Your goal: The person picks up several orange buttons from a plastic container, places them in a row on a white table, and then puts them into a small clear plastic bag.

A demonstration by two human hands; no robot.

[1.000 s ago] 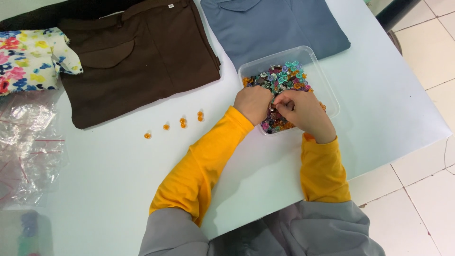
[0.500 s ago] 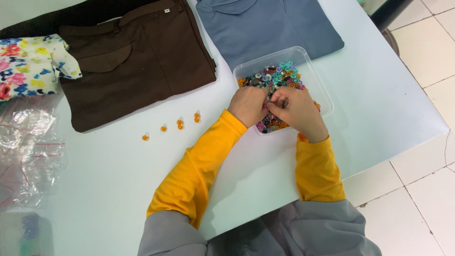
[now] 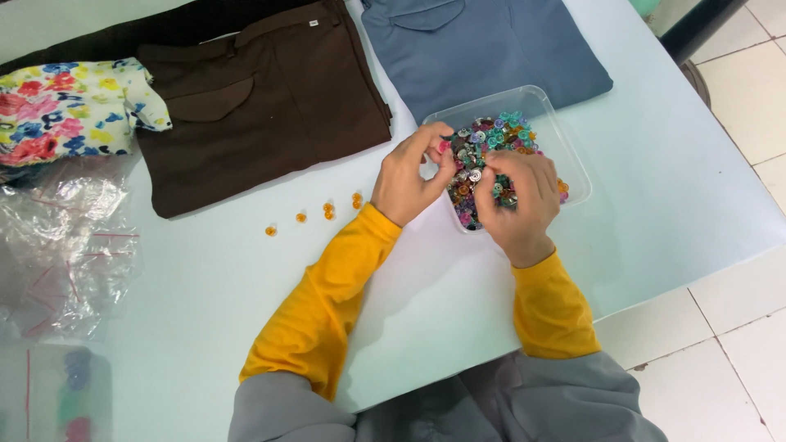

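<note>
Head view: at upper centre-right of the frame, both hands work in a clear plastic tray (image 3: 565,135) of mixed coloured buttons (image 3: 491,139). The left hand (image 3: 407,176) pinches a pink button (image 3: 444,147) at the tray's left edge; the right hand (image 3: 517,196) lies curled, fingers dug into the pile. 4 orange buttons (image 3: 327,211) sit left of the hands, below brown trousers (image 3: 262,106).

Crumpled clear plastic bags (image 3: 65,245) at table's left edge; small white garment label (image 3: 312,24) on brown trousers (image 3: 262,115).
</note>
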